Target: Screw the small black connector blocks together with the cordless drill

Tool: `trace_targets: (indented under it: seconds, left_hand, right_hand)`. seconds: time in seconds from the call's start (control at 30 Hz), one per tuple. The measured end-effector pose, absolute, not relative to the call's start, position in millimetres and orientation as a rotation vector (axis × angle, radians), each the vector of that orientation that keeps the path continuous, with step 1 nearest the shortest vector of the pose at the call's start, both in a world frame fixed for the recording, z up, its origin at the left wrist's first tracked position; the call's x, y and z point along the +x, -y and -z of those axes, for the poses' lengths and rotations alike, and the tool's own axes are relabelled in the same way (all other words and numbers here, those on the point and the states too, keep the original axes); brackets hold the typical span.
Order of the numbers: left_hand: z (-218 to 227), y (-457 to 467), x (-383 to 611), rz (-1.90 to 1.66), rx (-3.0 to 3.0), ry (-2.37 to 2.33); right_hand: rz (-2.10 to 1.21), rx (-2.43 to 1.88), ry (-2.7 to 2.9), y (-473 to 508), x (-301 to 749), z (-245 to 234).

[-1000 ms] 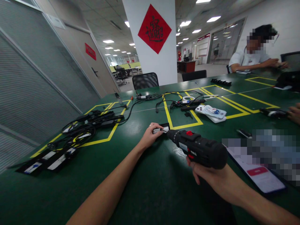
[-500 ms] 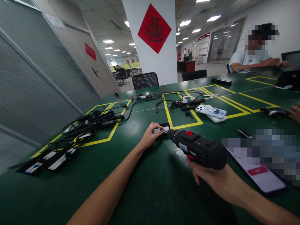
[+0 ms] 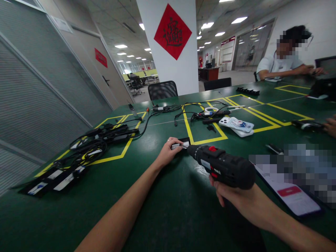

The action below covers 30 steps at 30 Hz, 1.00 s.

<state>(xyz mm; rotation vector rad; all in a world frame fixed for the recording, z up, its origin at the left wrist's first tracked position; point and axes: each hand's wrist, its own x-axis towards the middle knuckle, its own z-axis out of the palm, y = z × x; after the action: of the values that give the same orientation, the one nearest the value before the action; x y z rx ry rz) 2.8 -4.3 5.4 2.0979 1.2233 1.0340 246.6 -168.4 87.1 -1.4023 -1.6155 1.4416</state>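
My right hand [image 3: 237, 199] grips a black cordless drill [image 3: 223, 166] with a red switch, its nose pointing left at a small black part with a white label [image 3: 183, 143]. That part lies on the green table [image 3: 157, 210], just inside a corner of a yellow-taped square. My left hand [image 3: 168, 150] holds the part down, fingers closed over its left end. The drill tip sits right at the part; whether it touches is hidden.
A tangle of black cables and adapters [image 3: 99, 140] lies at the left, labelled black units [image 3: 52, 178] nearer. Phones [image 3: 236, 125] rest beyond the drill, another phone [image 3: 291, 197] at my right. A seated person [image 3: 280, 64] works at the far right; another hand [image 3: 331, 126] shows at the edge.
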Motion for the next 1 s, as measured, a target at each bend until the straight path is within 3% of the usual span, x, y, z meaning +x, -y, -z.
trace_targets:
  seconds: [1.0]
  left_hand:
    - [-4.4,3.2,2.1,-1.035,2.087,-1.21]
  right_hand:
    - [-1.44,-1.369,1.645,168.0,248.7,-84.5]
